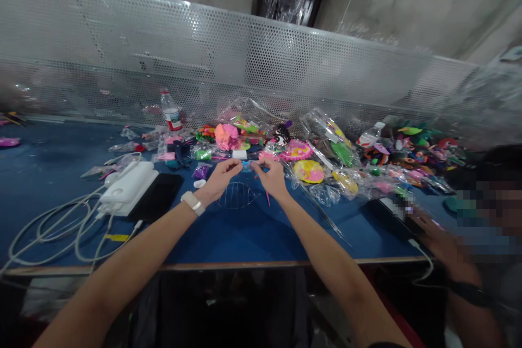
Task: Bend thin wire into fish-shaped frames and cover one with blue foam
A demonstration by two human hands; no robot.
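Fingertips of both hands meet at a small blue piece [246, 165], perhaps soft clay or a little packet. My left hand [222, 176], with a pale watch band at the wrist, pinches its left side. On its right side the thumb and fingers of my right hand [271, 175] are closed. A thin pink stick [268, 198] shows just below my right hand; whether that hand touches it I cannot tell. Under the hands lies a fish-shaped outline of thin wire [237, 206] on the blue table [244, 242]. A purple packet [202, 171] and a white lid [199, 184] are beside my left hand.
Plastic bags and colourful clay figures [310, 171] line the back, before a perforated metal screen [224, 60]. A white power strip [128, 187], cables and a black phone [157, 196] lie left. Thin metal rods [326, 217] lie right. Another person's hand [432, 228] is at far right.
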